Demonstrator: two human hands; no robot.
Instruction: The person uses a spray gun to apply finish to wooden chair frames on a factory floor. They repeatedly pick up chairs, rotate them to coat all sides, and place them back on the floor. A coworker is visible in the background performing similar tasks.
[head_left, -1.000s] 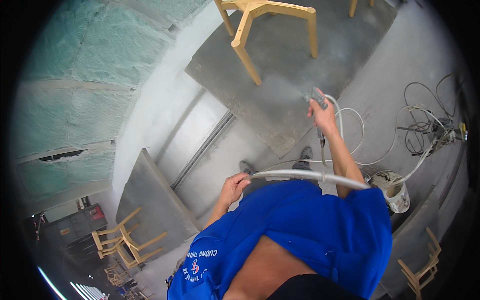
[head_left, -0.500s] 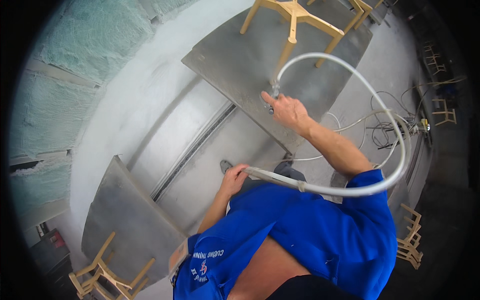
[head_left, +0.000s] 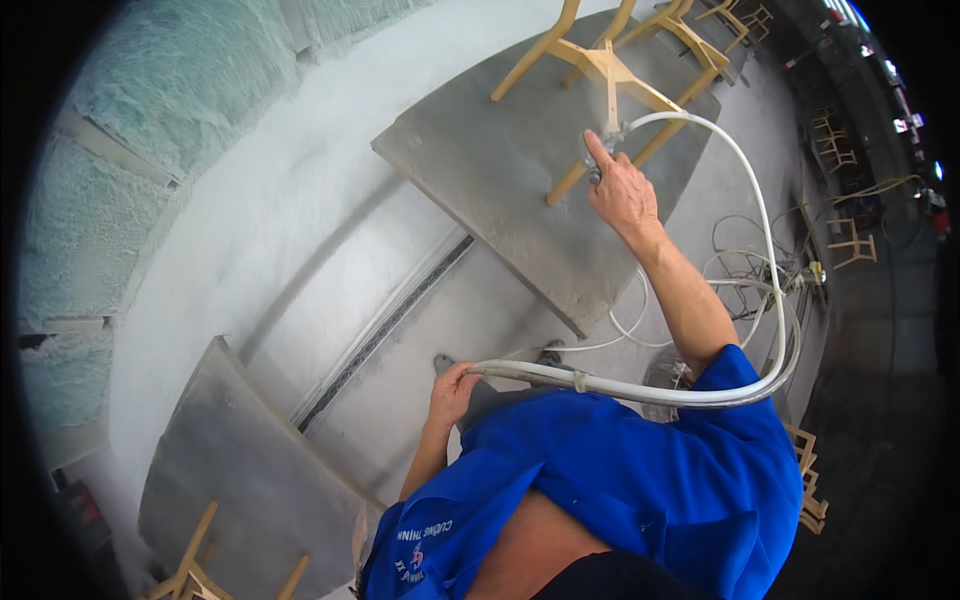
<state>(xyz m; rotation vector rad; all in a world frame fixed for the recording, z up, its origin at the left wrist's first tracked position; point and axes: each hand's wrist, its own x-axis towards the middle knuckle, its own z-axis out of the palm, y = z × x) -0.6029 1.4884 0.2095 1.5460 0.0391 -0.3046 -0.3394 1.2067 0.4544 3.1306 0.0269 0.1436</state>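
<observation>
**Spray booth, looking straight down: hose in one hand, gun in the other**

Far left of the frame: fuzzy teal-white booth wall (head_left: 190, 90), caked with overspray. Lower left: a grey board (head_left: 240, 480) lying flat with the pale legs of a wooden chair (head_left: 195, 565) poking in from the bottom edge. Running diagonally through the middle: a dusty white floor with a dark drain slot (head_left: 390, 325).

Just left of centre, low down: left hand (head_left: 452, 390), fingers curled shut around the white hose (head_left: 600, 385), gripping it near hip height above the blue shirt (head_left: 620, 490). From there the hose swings right, loops up the right side of the frame and arcs back over to the top centre.

Upper centre: second grey board (head_left: 500, 190) with an upside-down wooden chair frame (head_left: 610, 70) standing on it. Right there, right hand (head_left: 622, 192) closed on a small spray gun (head_left: 600, 155), index finger stretched along the top, nozzle just beside the chair's leg joint. Can't tell whether the trigger is pulled.

Right side: tangle of thin cables and hoses (head_left: 750, 260) on the floor, more bare wooden chairs (head_left: 850, 240) further out by the dark edge.
</observation>
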